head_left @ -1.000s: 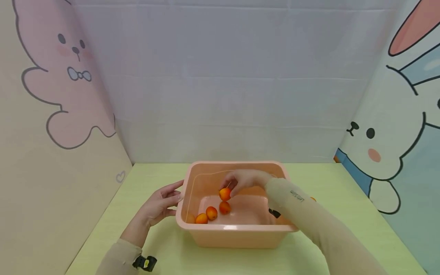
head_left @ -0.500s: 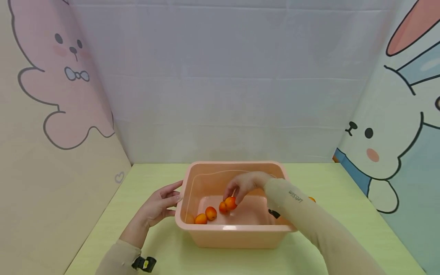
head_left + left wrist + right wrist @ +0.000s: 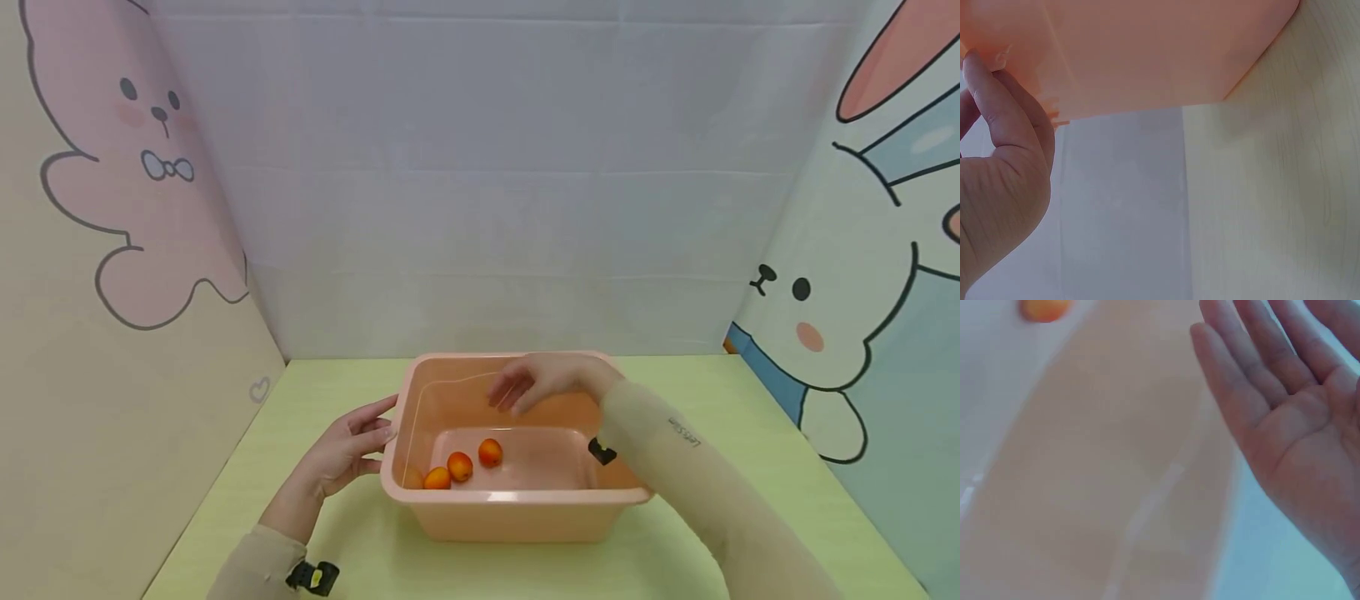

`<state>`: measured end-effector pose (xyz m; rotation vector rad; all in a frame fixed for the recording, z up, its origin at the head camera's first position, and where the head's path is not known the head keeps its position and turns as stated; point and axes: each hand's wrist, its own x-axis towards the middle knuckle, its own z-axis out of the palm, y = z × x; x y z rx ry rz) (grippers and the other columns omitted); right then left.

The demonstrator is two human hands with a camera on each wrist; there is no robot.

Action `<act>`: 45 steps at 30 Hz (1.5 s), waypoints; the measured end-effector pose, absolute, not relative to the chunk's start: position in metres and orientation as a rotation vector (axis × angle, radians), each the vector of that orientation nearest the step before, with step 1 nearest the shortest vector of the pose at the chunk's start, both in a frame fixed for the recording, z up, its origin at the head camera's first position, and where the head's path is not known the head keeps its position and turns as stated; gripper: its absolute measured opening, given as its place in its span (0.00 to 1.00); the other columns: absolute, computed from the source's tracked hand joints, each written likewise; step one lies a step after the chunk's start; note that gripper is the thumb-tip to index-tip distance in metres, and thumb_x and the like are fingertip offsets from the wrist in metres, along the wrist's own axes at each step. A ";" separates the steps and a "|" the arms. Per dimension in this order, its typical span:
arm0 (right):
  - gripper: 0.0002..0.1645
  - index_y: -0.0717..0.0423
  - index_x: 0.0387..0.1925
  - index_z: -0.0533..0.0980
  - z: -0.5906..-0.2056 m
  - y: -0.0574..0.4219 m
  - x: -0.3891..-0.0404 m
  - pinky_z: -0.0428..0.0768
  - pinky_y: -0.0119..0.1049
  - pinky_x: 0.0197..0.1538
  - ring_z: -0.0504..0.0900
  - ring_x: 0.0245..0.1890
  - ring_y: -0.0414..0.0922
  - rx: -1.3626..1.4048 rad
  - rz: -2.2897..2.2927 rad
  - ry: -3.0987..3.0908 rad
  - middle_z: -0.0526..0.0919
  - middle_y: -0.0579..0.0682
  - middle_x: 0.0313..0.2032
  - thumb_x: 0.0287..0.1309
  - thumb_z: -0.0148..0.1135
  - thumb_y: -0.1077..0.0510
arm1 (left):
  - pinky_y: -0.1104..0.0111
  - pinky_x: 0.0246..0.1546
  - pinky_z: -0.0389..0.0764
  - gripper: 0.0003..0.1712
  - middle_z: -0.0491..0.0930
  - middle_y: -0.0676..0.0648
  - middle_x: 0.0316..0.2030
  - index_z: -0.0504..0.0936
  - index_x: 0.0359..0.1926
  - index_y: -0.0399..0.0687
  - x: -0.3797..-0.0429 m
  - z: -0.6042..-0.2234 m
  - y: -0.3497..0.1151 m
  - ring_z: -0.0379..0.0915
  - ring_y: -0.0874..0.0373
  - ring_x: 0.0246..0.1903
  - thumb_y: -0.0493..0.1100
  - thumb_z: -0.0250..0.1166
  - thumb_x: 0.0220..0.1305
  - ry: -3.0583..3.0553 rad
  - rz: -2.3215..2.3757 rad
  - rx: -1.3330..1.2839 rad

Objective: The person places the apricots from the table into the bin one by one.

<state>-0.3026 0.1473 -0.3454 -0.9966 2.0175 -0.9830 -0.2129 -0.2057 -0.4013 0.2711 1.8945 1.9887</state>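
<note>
A peach-pink plastic basin [image 3: 510,497] stands on the table, holding small orange-red round fruits. One fruit [image 3: 437,477] sits near the front left corner, a second fruit [image 3: 460,466] right beside it, and a third fruit [image 3: 491,452] a little apart. My left hand [image 3: 352,447] holds the basin's left rim; in the left wrist view its fingers [image 3: 1007,112] are up against the outer wall. Over the back of the basin, my right hand [image 3: 543,383] hangs above the fruits with loosely bent fingers. The right wrist view shows the bare palm [image 3: 1300,434], with nothing seen in it.
The basin rests on a pale yellow-green table [image 3: 337,383]. A whitish cloth wall [image 3: 480,183] rises behind the table. Side panels carry a pink cartoon animal [image 3: 142,183] on the left and a white rabbit [image 3: 825,300] on the right.
My right hand has lowered a fruit to the basin floor, then lifted up and back; no fruit shows between its fingers now. The left hand has stayed on the rim.
</note>
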 end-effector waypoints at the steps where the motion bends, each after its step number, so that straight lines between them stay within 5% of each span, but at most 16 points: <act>1: 0.27 0.59 0.62 0.74 -0.339 0.151 -0.300 0.79 0.39 0.57 0.78 0.57 0.49 -1.018 -1.003 2.029 0.80 0.52 0.56 0.62 0.67 0.61 | 0.64 0.36 0.86 0.39 0.79 0.45 0.45 0.54 0.76 0.39 -0.213 -0.401 -0.206 0.81 0.55 0.38 0.39 0.62 0.71 1.893 1.989 0.271; 8: 0.28 0.65 0.63 0.70 -0.300 0.195 -0.275 0.78 0.42 0.59 0.76 0.58 0.59 -1.151 -1.152 2.138 0.79 0.59 0.56 0.63 0.65 0.65 | 0.64 0.36 0.86 0.39 0.79 0.46 0.44 0.54 0.76 0.39 -0.213 -0.402 -0.207 0.81 0.56 0.37 0.39 0.61 0.71 1.898 1.993 0.270; 13: 0.29 0.59 0.65 0.70 -0.299 0.236 -0.257 0.78 0.47 0.59 0.78 0.57 0.54 -1.116 -1.158 2.379 0.79 0.56 0.56 0.64 0.65 0.60 | 0.64 0.36 0.86 0.39 0.79 0.46 0.44 0.54 0.76 0.39 -0.213 -0.403 -0.207 0.81 0.56 0.37 0.38 0.61 0.71 1.896 1.998 0.273; 17: 0.29 0.59 0.65 0.70 -0.319 0.267 -0.243 0.79 0.46 0.57 0.79 0.55 0.52 -1.017 -1.175 2.597 0.80 0.56 0.55 0.63 0.66 0.59 | 0.64 0.36 0.86 0.39 0.79 0.46 0.44 0.54 0.76 0.39 -0.213 -0.403 -0.207 0.81 0.56 0.37 0.38 0.61 0.71 1.901 1.997 0.260; 23: 0.30 0.60 0.65 0.69 -0.362 0.307 -0.222 0.78 0.29 0.53 0.79 0.54 0.54 -0.811 -1.279 2.774 0.80 0.56 0.54 0.64 0.66 0.59 | 0.64 0.36 0.86 0.39 0.79 0.46 0.44 0.54 0.76 0.39 -0.213 -0.403 -0.207 0.81 0.56 0.37 0.38 0.62 0.71 1.903 1.995 0.259; 34: 0.33 0.64 0.67 0.65 -0.437 0.362 -0.191 0.69 0.14 0.51 0.72 0.51 0.22 -0.510 -1.430 2.949 0.77 0.65 0.57 0.65 0.65 0.59 | 0.64 0.36 0.86 0.40 0.79 0.46 0.44 0.54 0.76 0.39 -0.213 -0.402 -0.207 0.81 0.56 0.37 0.39 0.62 0.70 1.893 2.001 0.251; 45: 0.40 0.65 0.70 0.60 -0.485 0.389 -0.176 0.60 0.10 0.51 0.64 0.51 0.19 -0.402 -1.430 2.889 0.69 0.68 0.61 0.62 0.67 0.61 | 0.65 0.36 0.86 0.40 0.79 0.45 0.44 0.54 0.76 0.39 -0.214 -0.402 -0.206 0.81 0.56 0.37 0.38 0.62 0.70 1.879 2.004 0.250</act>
